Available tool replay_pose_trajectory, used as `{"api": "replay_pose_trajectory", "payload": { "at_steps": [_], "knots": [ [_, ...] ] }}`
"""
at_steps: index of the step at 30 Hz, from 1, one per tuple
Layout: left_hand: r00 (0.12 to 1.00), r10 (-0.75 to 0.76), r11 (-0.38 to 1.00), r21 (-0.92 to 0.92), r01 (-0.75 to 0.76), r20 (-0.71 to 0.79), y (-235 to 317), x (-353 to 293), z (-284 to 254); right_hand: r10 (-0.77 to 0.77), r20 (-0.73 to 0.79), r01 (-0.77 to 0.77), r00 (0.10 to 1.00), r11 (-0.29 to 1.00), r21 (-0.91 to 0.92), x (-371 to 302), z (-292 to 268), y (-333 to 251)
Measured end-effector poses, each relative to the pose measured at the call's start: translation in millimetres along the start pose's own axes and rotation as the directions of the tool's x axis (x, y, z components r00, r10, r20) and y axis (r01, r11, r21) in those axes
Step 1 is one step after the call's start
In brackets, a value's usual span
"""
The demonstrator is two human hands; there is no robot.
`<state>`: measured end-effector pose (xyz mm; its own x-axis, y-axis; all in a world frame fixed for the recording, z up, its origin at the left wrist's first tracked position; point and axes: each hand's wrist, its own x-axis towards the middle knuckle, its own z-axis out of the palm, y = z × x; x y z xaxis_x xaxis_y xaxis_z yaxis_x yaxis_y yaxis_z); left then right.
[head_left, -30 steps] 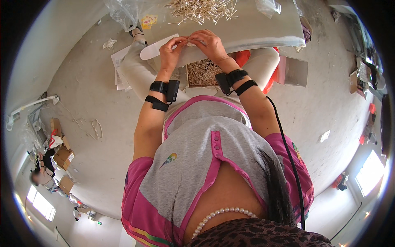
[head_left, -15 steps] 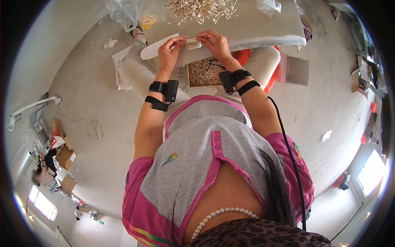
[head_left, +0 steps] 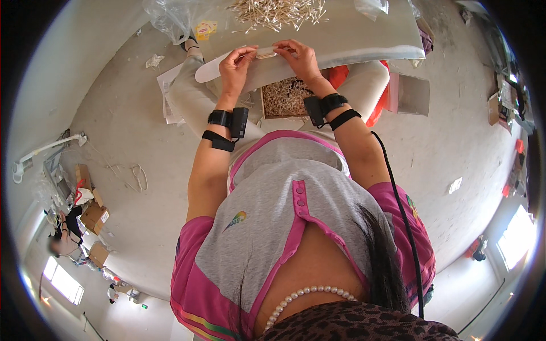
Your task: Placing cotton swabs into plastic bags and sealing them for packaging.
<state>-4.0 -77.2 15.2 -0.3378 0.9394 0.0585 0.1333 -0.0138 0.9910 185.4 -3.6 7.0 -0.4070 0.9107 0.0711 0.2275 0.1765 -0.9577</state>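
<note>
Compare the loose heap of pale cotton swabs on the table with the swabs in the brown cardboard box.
The loose heap spreads openly on the tabletop; the boxed swabs lie enclosed, lower down. The heap looks pale and bright; the boxed swabs look browner. Both are jumbled masses of thin sticks.

The bare left hand (head_left: pixel 236 66) and bare right hand (head_left: pixel 300 59) pinch opposite ends of a small, pale, narrow packet (head_left: pixel 265 55) at the near edge of the grey worktop (head_left: pixel 364 41). Beyond them lies a loose heap of thin wooden-stemmed cotton swabs (head_left: pixel 278 13), with a yellow printed packet (head_left: pixel 205 29) and a crumpled clear plastic bag (head_left: pixel 168 20) to its left. Below, between the knees, sits an open rectangular box (head_left: pixel 263 105) filled with swabs.
</note>
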Motion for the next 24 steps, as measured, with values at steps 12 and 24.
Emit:
{"api": "replay_pose_trajectory", "payload": {
  "at_steps": [12, 24],
  "knots": [
    [0.998, -0.067, 0.988, -0.138, 0.068, 0.012, -2.3, 0.7, 2.2, -0.021, -0.03, 0.023, 0.999, 0.999, 0.046, 1.6, 1.6, 6.5],
    [0.996, -0.079, 0.996, 0.051, 0.076, 0.044, 4.5, 5.1, 7.1, -0.057, -0.041, 0.057, 0.998, 0.998, 0.003, 1.4, 0.9, 5.7]
  ]
}}
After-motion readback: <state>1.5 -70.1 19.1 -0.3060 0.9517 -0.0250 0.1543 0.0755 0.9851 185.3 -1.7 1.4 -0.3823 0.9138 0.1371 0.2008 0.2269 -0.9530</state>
